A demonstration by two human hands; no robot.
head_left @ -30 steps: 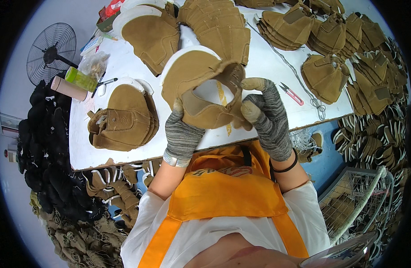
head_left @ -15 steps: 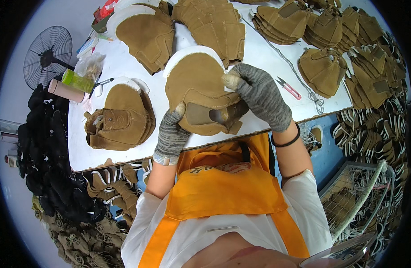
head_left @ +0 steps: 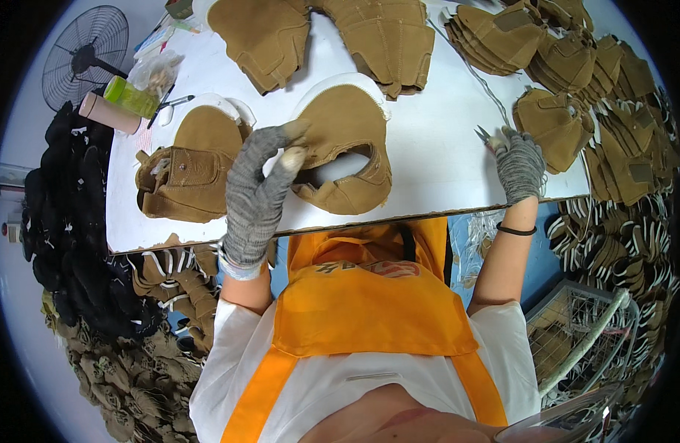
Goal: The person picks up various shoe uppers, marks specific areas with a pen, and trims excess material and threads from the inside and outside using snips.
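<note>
A brown suede shoe upper [head_left: 340,118] with a white toe edging lies on the white table in front of me, its opening towards me. My left hand [head_left: 258,184], in a grey knit glove with bare fingertips, grips the upper's left edge between thumb and fingers. Off to the right, my right hand [head_left: 521,166], gloved the same way, is closed over a small pair of thread snips [head_left: 482,134] on the table. Only the blades show past the fingers; the handles are hidden beneath the hand.
Stacked uppers [head_left: 196,162] sit left of my left hand, and more piles [head_left: 495,37] line the far and right sides. A grey cord [head_left: 480,81] runs near my right hand. Two cups [head_left: 111,111] and a fan [head_left: 85,59] stand far left. A wire basket [head_left: 576,332] is lower right.
My right hand has let go of the upper and moved right onto the thread snips. The upper has turned and come down onto the table, with my left hand still at it.
</note>
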